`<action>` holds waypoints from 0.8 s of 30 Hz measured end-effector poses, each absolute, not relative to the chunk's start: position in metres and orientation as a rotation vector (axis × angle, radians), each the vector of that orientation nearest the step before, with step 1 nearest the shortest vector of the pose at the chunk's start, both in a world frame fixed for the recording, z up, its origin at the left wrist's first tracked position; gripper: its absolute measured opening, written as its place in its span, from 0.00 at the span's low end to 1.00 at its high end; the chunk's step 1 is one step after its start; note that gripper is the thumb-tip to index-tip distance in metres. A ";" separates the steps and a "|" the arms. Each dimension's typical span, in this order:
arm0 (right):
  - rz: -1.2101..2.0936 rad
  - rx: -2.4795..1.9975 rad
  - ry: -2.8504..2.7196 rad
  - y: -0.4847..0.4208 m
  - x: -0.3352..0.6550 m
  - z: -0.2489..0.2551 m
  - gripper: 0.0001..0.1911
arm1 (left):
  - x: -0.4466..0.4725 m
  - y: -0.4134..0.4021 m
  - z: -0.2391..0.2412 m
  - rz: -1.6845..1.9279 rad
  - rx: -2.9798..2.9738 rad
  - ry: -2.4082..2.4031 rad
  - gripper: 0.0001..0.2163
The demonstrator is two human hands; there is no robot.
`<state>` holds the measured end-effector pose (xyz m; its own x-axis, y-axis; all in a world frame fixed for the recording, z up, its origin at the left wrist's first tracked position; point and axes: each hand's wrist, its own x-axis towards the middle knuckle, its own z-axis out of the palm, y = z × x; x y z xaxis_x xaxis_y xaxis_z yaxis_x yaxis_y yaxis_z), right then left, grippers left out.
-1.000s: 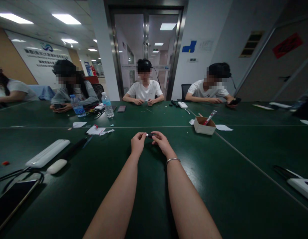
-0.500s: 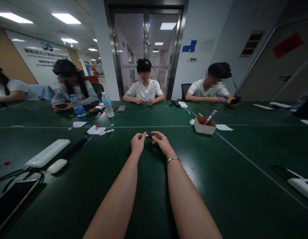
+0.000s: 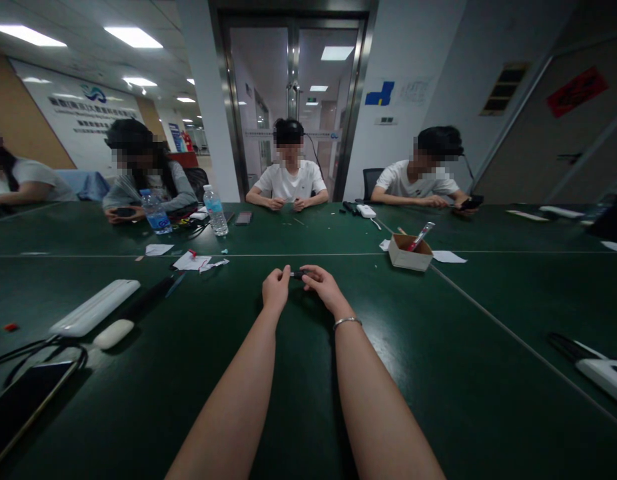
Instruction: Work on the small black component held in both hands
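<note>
Towards the near left corner of the dark green table (image 3: 308, 400) lies a phone (image 3: 28, 407) with a glossy black face and a pale rim, a black cable (image 3: 78, 350) curling past its top end; beyond them rest a long, smooth white case (image 3: 95, 308) with rounded edges and a matte white pebble-shaped piece (image 3: 114, 334), all placed as they were half a second ago. Further along, crumpled white paper (image 3: 192, 262) lies short of two clear plastic bottles (image 3: 216, 212), which stand upright nearer the far edge. At mid-table, well in from the side edges, the left hand (image 3: 275, 291) has its thumb and fingers drawn narrow at the left end of a small dark piece (image 3: 298, 275); those fingertips have shifted slightly left, and the bright metallic end seen earlier now shows less. The piece is short and slim, lying crosswise between the hands, its finer detail too small to read. The right hand (image 3: 326, 288) pinches its other end, fingers curved around it, much as before, a thin silver bangle (image 3: 347, 323) at the wrist. Both forearms reach forward from the near edge, converging. To their right, nearer the far edge, sits an open pale cardboard box (image 3: 408, 257).
</note>
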<state>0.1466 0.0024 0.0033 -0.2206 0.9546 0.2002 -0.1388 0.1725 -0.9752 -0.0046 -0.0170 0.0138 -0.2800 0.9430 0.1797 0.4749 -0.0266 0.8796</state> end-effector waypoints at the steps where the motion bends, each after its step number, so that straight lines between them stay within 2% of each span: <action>1: 1.286 -0.863 -1.380 0.002 0.147 0.004 0.19 | -0.004 -0.018 0.015 1.265 1.474 1.772 0.22; 13: 1.280 -0.855 -1.424 -0.001 0.145 0.006 0.19 | 0.000 -0.028 0.022 1.298 1.324 1.749 0.18; 24: 1.313 -0.823 -1.408 0.000 0.147 0.006 0.19 | -0.004 -0.022 0.021 1.226 1.397 1.807 0.20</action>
